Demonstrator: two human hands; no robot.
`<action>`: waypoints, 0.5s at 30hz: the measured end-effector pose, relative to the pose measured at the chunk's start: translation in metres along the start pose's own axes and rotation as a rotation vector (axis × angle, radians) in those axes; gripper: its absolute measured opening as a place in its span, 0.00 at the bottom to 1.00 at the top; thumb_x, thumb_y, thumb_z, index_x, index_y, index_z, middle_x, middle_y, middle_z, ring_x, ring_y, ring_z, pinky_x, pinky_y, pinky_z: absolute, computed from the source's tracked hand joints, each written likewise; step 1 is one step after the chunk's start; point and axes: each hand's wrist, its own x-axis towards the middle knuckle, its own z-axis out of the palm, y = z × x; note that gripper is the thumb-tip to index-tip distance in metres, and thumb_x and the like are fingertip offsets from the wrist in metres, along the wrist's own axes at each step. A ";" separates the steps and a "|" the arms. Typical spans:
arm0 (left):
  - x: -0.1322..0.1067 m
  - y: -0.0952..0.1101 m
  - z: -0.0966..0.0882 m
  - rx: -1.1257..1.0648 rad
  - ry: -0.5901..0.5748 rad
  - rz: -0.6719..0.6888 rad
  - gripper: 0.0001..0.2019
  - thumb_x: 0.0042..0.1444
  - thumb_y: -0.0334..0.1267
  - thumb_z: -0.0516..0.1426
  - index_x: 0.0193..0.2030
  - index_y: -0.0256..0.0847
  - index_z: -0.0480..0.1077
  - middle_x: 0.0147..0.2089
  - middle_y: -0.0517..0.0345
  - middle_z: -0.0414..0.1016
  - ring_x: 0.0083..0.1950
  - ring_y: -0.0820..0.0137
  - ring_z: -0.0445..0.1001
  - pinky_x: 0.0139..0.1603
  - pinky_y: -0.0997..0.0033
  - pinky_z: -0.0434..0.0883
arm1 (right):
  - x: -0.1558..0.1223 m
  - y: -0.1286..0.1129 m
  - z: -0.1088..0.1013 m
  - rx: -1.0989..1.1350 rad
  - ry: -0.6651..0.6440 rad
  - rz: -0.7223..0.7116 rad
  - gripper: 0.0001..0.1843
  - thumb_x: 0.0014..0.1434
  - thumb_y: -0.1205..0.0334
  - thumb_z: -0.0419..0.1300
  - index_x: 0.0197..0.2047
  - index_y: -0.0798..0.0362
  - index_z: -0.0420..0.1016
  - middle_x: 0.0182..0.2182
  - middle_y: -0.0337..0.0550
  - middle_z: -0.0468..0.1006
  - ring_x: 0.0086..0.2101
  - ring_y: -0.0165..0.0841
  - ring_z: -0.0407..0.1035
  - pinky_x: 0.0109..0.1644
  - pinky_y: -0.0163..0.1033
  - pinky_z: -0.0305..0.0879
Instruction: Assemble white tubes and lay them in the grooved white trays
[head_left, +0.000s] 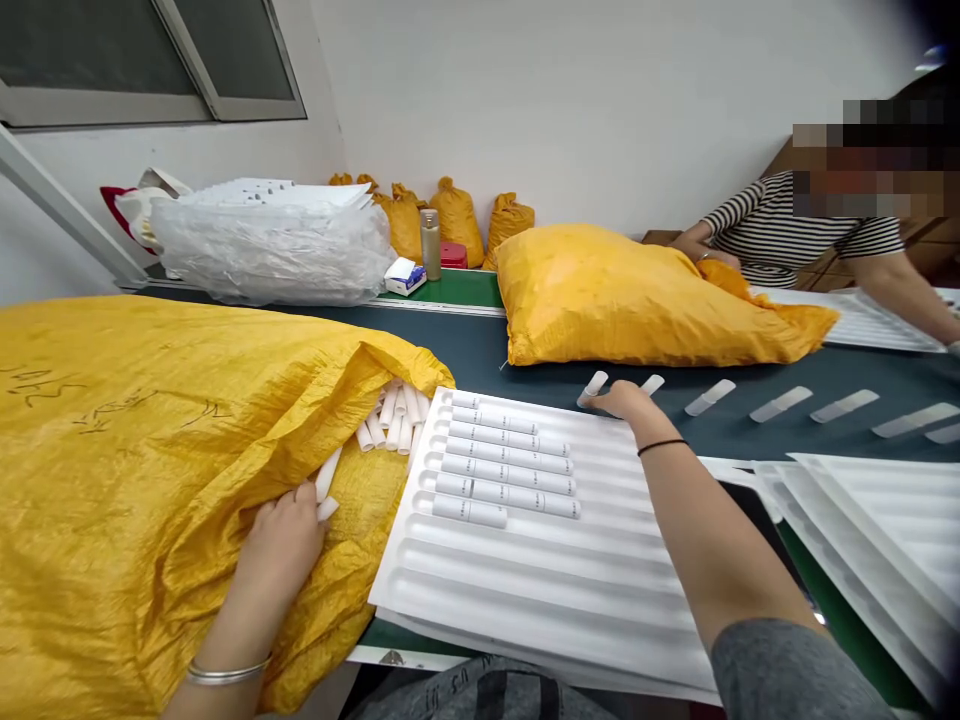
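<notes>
**Ann:** Where is the left hand [283,548]?

**Ben:** It rests on the yellow sack [135,470], right by the open mouth. Its fingers are curled shut on two white tubes [327,478].

**Ann:** Why there?

**Ben:** I think it's because a pile [394,410] of the same tubes pokes out of the mouth just beside it. That makes them easy to grab.

**Ann:** And the right hand [628,402]?

**Ben:** It reaches past the far edge of the tray [525,590], over the dark belt [480,350]. Its fingertips pinch a tube [592,388], and the tip points away.

**Ann:** What is in the tray?

**Ben:** It has long grooves. The far ones hold rows [506,465] of tubes laid end to end. The near ones hold nothing. I guess the grooves keep the round tubes from rolling.

**Ann:** Is anything on the belt?

**Ben:** Yes. Single pieces [780,404] lie in a line going right, each one apart from the next.

**Ann:** Who is over there?

**Ben:** Another person with a striped sleeve [765,225]. Their hand touches a second sack [622,295], which lies on the belt. More trays [885,520] are stacked on the desk, near the right arm and close enough to reach.
</notes>
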 end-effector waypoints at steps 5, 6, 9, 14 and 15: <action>0.002 0.026 -0.003 -0.200 0.004 0.157 0.11 0.57 0.38 0.52 0.42 0.37 0.71 0.42 0.44 0.75 0.46 0.54 0.73 0.48 0.57 0.68 | -0.047 -0.008 0.009 0.050 -0.100 -0.275 0.12 0.56 0.56 0.61 0.38 0.53 0.82 0.36 0.48 0.81 0.39 0.41 0.75 0.41 0.37 0.67; 0.002 0.031 -0.006 -0.259 0.027 0.203 0.12 0.59 0.39 0.51 0.44 0.39 0.71 0.44 0.46 0.76 0.48 0.57 0.73 0.50 0.60 0.68 | -0.057 -0.011 0.015 0.064 -0.121 -0.349 0.09 0.54 0.59 0.62 0.38 0.50 0.82 0.38 0.45 0.81 0.39 0.38 0.75 0.41 0.35 0.67; -0.005 0.045 -0.017 -0.589 0.260 0.312 0.13 0.61 0.41 0.51 0.48 0.39 0.69 0.48 0.48 0.75 0.51 0.62 0.72 0.55 0.61 0.67 | -0.081 -0.018 0.030 0.072 -0.113 -0.509 0.09 0.50 0.67 0.64 0.37 0.51 0.81 0.42 0.44 0.80 0.42 0.37 0.74 0.46 0.35 0.66; -0.033 0.073 -0.041 -1.178 0.528 0.411 0.13 0.57 0.36 0.59 0.49 0.44 0.69 0.50 0.53 0.74 0.54 0.64 0.72 0.57 0.61 0.68 | -0.113 -0.018 0.025 0.066 0.061 -0.575 0.11 0.51 0.71 0.59 0.40 0.58 0.74 0.38 0.52 0.77 0.40 0.42 0.71 0.45 0.43 0.65; -0.039 0.080 -0.045 -1.286 0.525 0.418 0.13 0.57 0.35 0.59 0.50 0.45 0.68 0.50 0.54 0.74 0.54 0.65 0.72 0.56 0.62 0.69 | -0.124 -0.019 0.024 0.109 0.089 -0.588 0.11 0.53 0.69 0.58 0.42 0.57 0.72 0.36 0.50 0.76 0.38 0.41 0.71 0.43 0.43 0.65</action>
